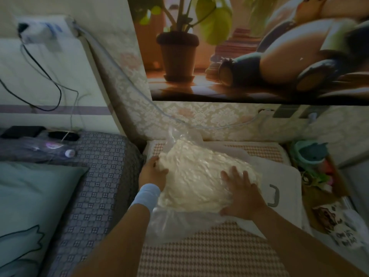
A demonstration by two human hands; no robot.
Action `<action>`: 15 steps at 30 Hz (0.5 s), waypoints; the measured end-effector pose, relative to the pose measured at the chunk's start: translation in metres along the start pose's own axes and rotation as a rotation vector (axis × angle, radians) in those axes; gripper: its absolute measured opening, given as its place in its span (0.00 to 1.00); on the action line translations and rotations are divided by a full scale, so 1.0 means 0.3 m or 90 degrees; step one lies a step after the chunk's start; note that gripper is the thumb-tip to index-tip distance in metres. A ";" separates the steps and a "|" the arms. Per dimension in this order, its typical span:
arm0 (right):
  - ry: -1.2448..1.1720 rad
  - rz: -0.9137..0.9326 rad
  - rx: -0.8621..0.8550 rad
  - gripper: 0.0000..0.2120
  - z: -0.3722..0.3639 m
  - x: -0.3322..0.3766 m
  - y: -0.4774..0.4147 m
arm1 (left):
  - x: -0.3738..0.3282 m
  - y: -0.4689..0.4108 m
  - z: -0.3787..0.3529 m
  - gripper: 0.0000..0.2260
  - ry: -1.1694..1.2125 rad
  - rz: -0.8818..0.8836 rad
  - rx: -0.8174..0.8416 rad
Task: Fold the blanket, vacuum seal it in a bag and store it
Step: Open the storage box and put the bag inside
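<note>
Head view, dim room.

- Blanket [199, 172]: cream, folded into a compact slab and inside the clear bag [167, 218]. The plastic is crinkled tight over the cloth, so the air looks drawn out. Loose, flat plastic trails off at the near and far ends of the slab.
- Landmark: white case [287, 176] with a grey handle. The bag lies over the case's left part and spreads leftward onto a houndstooth cover [199, 250].
- Left hand [153, 172]: at the bag's far-left corner, on the side away from the case. The thumb lies on top and the fingers curl at the edge, gripping the bag. A pale blue band [147, 193] sits on the wrist.
- Right hand [243, 194]: on top of the bag at the end nearest the case handle. The fingers are spread and straight, the palm presses down, and it holds nothing.
- Bed [103, 176]: grey patterned sheet, well left of the case, past the bag.

Progress, as I judge it:
- Folding is done, bagging is done, and sealing is most likely done. I cannot see the closure or valve, so the seal is unconfirmed. No pump is in sight.
- Storing is left. The hands seem to be settling or shifting the pack on the case. I cannot tell whether this spot is its final place or the pack goes inside the case.
</note>
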State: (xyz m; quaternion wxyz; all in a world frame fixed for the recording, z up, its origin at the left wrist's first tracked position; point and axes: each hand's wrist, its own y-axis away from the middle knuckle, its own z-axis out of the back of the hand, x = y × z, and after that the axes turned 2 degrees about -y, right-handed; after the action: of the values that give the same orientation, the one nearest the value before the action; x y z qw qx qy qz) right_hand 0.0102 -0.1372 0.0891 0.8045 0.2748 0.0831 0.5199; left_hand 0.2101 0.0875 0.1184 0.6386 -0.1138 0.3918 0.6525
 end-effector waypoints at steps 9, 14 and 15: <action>0.028 0.034 0.035 0.44 0.032 0.090 -0.120 | 0.008 -0.045 -0.119 0.45 -0.600 -0.192 0.305; -0.015 0.059 0.026 0.51 0.037 -0.002 -0.156 | 0.005 -0.042 -0.220 0.49 -0.660 -0.288 0.372; 0.019 0.064 0.020 0.51 0.031 -0.015 -0.161 | -0.003 -0.055 -0.234 0.51 -0.686 -0.299 0.365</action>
State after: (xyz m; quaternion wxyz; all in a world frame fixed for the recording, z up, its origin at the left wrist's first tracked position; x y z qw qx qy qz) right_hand 0.0503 -0.1593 0.0708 0.7717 0.2833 0.0896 0.5623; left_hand 0.2006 0.0388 0.0661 0.8759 0.3218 0.1402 0.3310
